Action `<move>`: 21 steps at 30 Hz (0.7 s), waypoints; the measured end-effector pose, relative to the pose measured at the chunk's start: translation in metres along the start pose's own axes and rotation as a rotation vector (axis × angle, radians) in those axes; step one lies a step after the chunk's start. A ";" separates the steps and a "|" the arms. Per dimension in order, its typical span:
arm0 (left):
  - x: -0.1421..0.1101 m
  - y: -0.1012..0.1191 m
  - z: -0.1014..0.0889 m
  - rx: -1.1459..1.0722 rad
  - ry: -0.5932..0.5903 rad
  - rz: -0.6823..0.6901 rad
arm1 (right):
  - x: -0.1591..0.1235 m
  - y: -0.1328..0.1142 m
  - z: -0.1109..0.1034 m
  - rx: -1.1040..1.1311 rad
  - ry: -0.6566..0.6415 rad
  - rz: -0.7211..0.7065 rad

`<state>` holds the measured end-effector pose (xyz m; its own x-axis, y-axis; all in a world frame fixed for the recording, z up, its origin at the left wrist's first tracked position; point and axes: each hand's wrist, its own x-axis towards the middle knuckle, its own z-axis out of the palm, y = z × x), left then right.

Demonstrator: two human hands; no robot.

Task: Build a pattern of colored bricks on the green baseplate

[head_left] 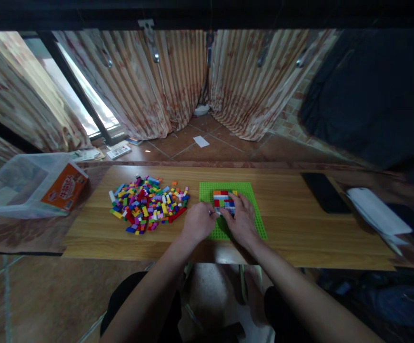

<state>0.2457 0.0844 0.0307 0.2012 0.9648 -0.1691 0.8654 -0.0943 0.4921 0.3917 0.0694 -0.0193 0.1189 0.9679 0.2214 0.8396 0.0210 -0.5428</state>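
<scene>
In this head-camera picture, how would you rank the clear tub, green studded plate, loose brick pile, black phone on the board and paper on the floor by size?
1. Clear tub
2. Green studded plate and loose brick pile, too alike to rank
3. Black phone
4. Paper

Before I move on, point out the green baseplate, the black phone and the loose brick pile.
Green baseplate (257, 210): head view, bare right-hand part.
Black phone (326, 192): head view, middle of its dark face.
Loose brick pile (148, 204): head view, near its middle.
</scene>
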 end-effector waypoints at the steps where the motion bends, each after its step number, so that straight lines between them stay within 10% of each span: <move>1: -0.001 0.000 0.002 0.012 0.013 -0.004 | 0.000 -0.001 0.000 -0.008 -0.006 0.001; 10: -0.010 -0.009 -0.010 -0.043 0.037 0.110 | -0.003 0.005 0.001 -0.006 0.018 -0.068; 21: -0.003 -0.082 -0.071 0.052 0.270 -0.071 | 0.004 0.003 -0.003 -0.090 -0.009 -0.079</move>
<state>0.1413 0.1071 0.0515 0.0156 0.9993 0.0351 0.8966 -0.0295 0.4418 0.3967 0.0721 -0.0175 0.0457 0.9664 0.2530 0.8905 0.0754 -0.4487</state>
